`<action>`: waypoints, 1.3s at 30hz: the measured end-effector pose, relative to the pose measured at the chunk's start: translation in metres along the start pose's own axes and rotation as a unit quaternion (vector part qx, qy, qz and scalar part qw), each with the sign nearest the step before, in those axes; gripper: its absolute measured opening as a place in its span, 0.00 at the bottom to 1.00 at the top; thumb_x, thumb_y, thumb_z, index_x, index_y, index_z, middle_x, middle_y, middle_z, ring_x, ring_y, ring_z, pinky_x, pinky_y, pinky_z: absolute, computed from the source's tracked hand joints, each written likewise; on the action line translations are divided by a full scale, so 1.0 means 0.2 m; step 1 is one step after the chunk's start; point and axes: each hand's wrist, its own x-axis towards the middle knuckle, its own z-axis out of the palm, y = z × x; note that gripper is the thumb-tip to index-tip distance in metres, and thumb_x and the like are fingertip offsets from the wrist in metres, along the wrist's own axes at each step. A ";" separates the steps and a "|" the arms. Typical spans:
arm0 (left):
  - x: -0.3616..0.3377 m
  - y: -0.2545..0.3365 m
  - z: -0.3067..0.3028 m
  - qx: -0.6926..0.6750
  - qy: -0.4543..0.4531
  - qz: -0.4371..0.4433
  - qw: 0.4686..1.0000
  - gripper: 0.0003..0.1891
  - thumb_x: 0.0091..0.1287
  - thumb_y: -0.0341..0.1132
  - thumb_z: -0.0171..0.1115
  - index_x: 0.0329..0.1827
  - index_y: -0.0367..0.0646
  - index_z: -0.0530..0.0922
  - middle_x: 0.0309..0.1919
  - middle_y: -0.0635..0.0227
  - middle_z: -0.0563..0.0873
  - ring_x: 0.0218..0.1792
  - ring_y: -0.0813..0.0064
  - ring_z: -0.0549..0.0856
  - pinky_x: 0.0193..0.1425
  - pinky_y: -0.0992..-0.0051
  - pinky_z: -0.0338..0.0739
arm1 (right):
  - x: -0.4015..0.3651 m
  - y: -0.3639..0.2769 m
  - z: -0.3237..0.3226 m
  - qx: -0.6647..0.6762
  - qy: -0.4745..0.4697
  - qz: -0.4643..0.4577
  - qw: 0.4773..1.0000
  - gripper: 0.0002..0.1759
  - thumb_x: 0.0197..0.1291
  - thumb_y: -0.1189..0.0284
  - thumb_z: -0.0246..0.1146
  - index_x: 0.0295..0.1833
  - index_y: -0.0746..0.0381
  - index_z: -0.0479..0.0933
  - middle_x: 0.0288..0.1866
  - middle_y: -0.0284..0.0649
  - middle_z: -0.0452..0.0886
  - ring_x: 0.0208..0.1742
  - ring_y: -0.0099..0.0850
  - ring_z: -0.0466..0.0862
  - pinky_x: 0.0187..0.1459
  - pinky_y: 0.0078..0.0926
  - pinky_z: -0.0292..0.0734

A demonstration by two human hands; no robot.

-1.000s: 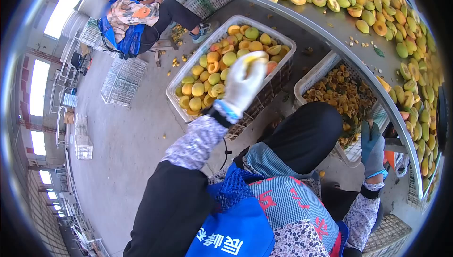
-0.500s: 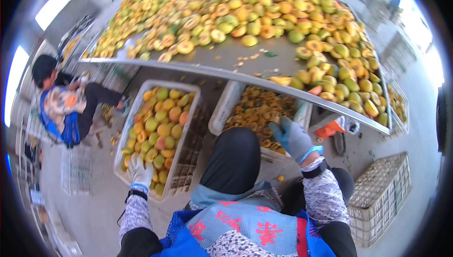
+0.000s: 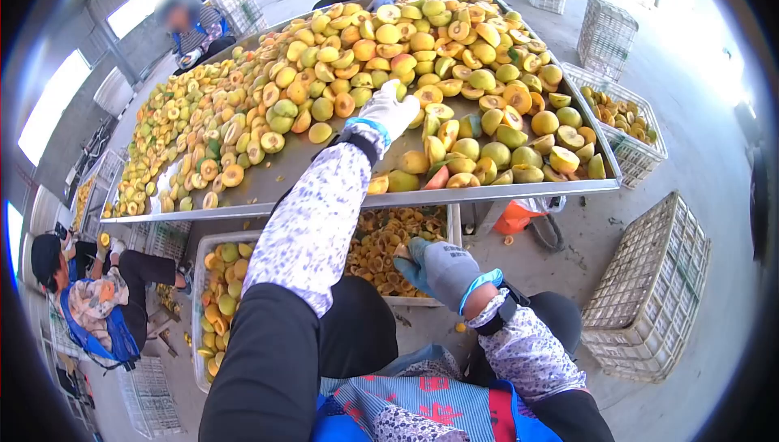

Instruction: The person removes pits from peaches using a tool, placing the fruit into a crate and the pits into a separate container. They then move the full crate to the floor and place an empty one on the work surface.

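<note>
**Head view, looking down over the seated person's lap.** The left hand point(image 3: 388, 109), in a white glove with a blue cuff, reaches up and forward at the end of a patterned sleeve. It lies on the near part of the heap of yellow-green and orange stone fruits point(image 3: 454, 53), some whole and some halved. Only the back of the glove shows. The fingers curve down over the fruit, and whether they have closed on a piece cannot be told.

The fruit covers most of the broad grey sheet-metal surface point(image 3: 268, 186). Plain metal shows along the near rim to the left of the arm.

The right hand point(image 3: 442, 268), in a blue-grey glove, sits low, below the near rim of the surface. It is at the front edge of the white plastic crate of orange fruit scraps point(image 3: 381, 235). Its fingers are curled inward, and whether they enclose anything cannot be told.

To the left of that crate stands a white lattice crate of whole yellow fruit point(image 3: 217, 296). A white open-mesh crate point(image 3: 649, 288) stands on the concrete floor at the right, well apart from both hands. An orange bag point(image 3: 519, 216) shows just below the right corner of the surface. Beyond that corner is a white basket of cut fruit point(image 3: 621, 113).

A seated co-worker in a blue apron point(image 3: 89, 312) is at the lower left. Two more co-workers point(image 3: 191, 24) are at the far side of the surface.
</note>
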 end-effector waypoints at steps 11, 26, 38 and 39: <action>-0.10 -0.03 -0.06 -0.341 -0.159 -0.074 0.924 0.19 0.67 0.43 0.69 0.58 0.49 0.83 0.39 0.76 0.85 0.38 0.83 0.83 0.43 0.75 0.79 | 0.07 -0.05 -0.18 0.124 0.120 0.033 0.984 0.15 0.72 0.61 0.62 0.42 0.64 0.79 0.30 0.54 0.83 0.33 0.54 0.85 0.34 0.46 0.77; -0.89 0.07 0.01 -0.689 0.028 0.041 0.723 0.29 0.84 0.52 0.38 0.71 0.35 0.72 0.62 0.51 0.82 0.58 0.58 0.85 0.63 0.59 0.81 | 0.13 -0.12 -0.07 0.234 0.158 -0.001 0.959 0.17 0.76 0.61 0.58 0.49 0.67 0.77 0.34 0.56 0.84 0.38 0.51 0.87 0.38 0.40 0.79; -0.92 0.09 0.02 -0.688 0.075 -0.033 0.722 0.27 0.82 0.54 0.44 0.54 0.36 0.80 0.46 0.55 0.87 0.46 0.62 0.89 0.54 0.63 0.86 | 0.13 -0.10 0.03 0.309 0.106 -0.013 0.945 0.20 0.77 0.59 0.57 0.54 0.66 0.80 0.39 0.58 0.86 0.43 0.54 0.88 0.42 0.42 0.80; -0.93 0.07 0.01 -0.673 0.062 -0.036 0.737 0.28 0.82 0.55 0.44 0.52 0.37 0.80 0.45 0.55 0.87 0.46 0.62 0.89 0.54 0.62 0.86 | 0.12 -0.10 0.03 0.289 0.092 -0.006 0.953 0.20 0.77 0.59 0.56 0.54 0.66 0.80 0.39 0.58 0.86 0.43 0.53 0.88 0.42 0.42 0.80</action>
